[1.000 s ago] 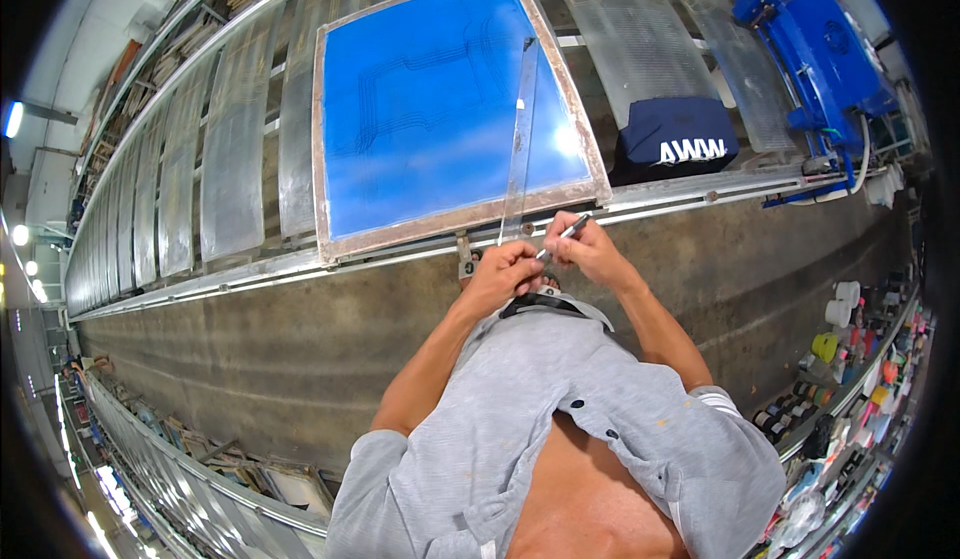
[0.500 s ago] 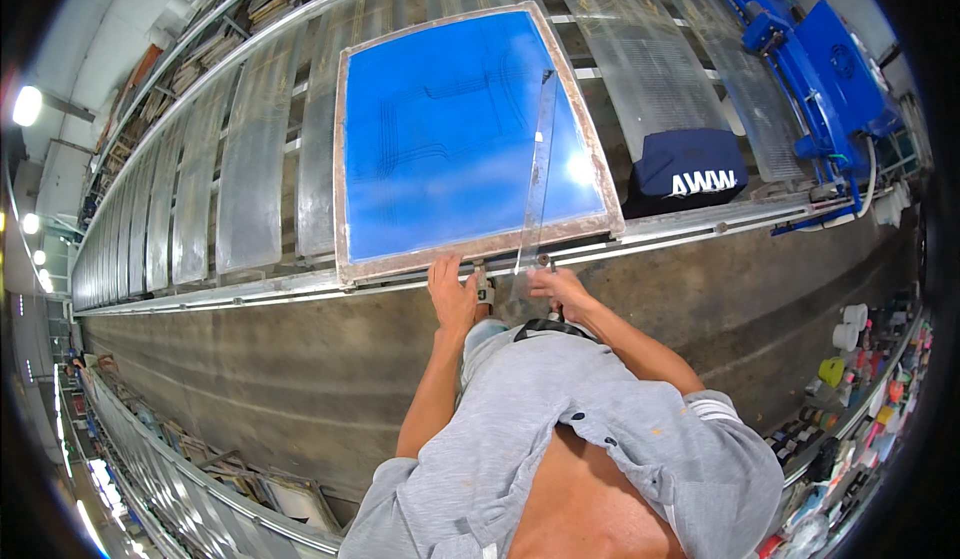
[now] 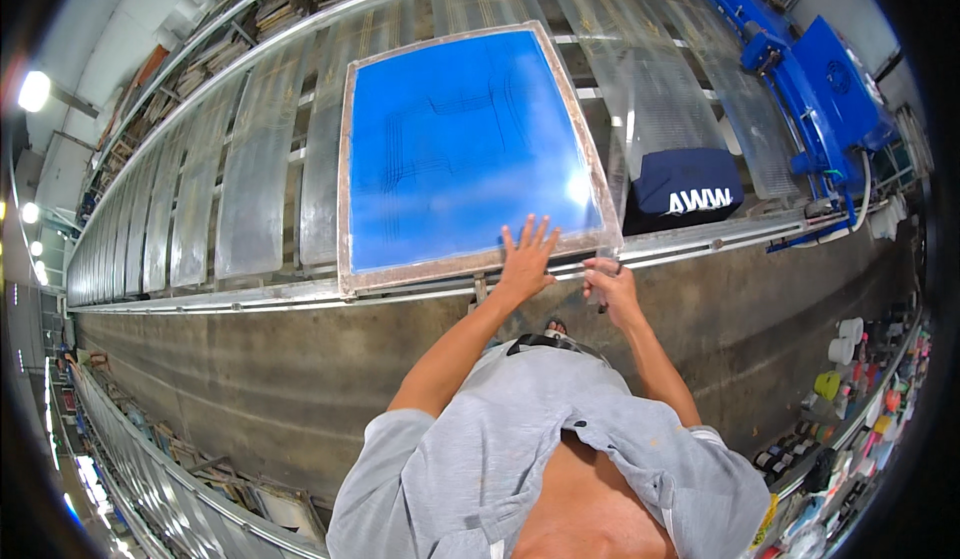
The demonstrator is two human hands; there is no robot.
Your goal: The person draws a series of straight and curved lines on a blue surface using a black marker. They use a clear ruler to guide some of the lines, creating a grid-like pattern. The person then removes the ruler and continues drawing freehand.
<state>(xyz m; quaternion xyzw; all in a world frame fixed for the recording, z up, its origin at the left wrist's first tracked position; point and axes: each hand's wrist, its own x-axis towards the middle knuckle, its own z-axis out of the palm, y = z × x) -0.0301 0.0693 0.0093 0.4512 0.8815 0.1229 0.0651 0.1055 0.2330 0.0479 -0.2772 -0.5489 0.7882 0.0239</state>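
A screen-printing frame [image 3: 347,179] with a worn brownish border lies on the long rack-like table. Thin dark lines run in curves and parallel sets over its blue sheet [image 3: 450,199]. My left hand [image 3: 527,264] is spread out, its fingers over the frame's near border and the edge of the blue. In my right hand [image 3: 612,291], closed just off the frame's near right corner, is a long clear ruler [image 3: 619,174], which points away along the frame's right side. A small dark thing also shows under that hand, too small to name.
Clear panels [image 3: 253,189] lie side by side along the table. A dark navy covered object with white lettering [image 3: 688,184] sits right of the frame. Blue machinery [image 3: 840,89] stands at the table's right end. Tubs and bottles [image 3: 845,349] crowd a shelf behind me at right.
The ruler has moved right, off the blue sheet to the frame's right side, with my right hand. My left hand has moved right along the near border and spread its fingers.
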